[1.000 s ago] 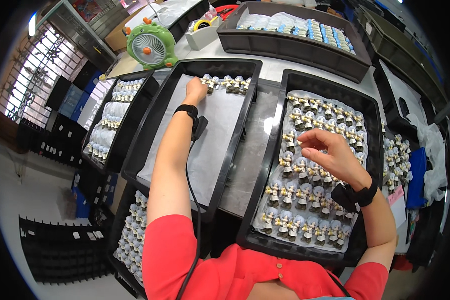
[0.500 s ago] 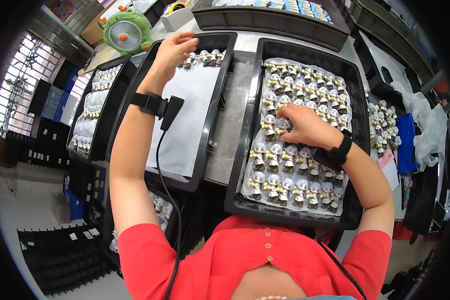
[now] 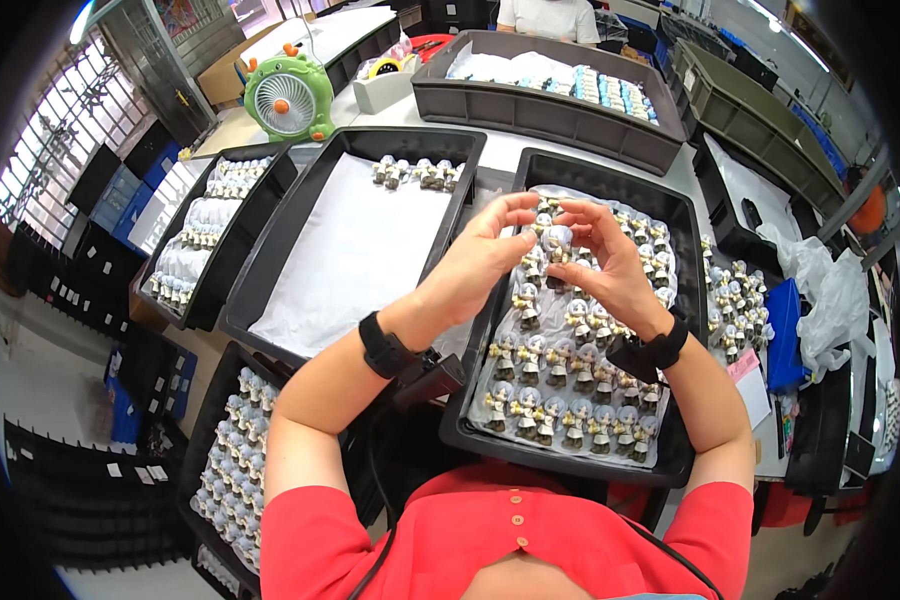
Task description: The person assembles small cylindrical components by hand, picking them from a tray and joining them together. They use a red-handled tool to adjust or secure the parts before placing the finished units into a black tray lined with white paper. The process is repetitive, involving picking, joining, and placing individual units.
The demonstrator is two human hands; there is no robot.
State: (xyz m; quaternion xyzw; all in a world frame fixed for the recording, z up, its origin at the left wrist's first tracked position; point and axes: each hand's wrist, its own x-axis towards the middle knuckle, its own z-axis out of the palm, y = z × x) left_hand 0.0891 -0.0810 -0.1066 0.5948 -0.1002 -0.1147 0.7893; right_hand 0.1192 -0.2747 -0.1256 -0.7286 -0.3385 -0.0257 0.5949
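Above the right-hand black tray (image 3: 470,425), a small figurine (image 3: 558,244) with pale hair sits between the thumb and fingers of my right hand (image 3: 610,262). My left hand (image 3: 478,252) is close beside it, thumb and fingers apart and curved toward it; whether they touch it I cannot tell. Rows of similar figurines (image 3: 575,420) stand on white lining in the tray below, partly covered by my hands. To the left, another black tray (image 3: 260,290) lined with a white sheet (image 3: 355,240) has several figurines (image 3: 417,173) along its far edge.
A green fan (image 3: 288,97) stands at the back left. Grey bins (image 3: 550,115) line the far side. More figurines fill a tray (image 3: 210,235) at far left, a lower tray (image 3: 235,460) and a pile (image 3: 738,308) at right, near plastic bags (image 3: 820,300). A person (image 3: 548,18) is across the table.
My left hand has moved from the left tray's far end to beside my right hand. My right hand has lifted a figurine from the rows. The view has tilted up.
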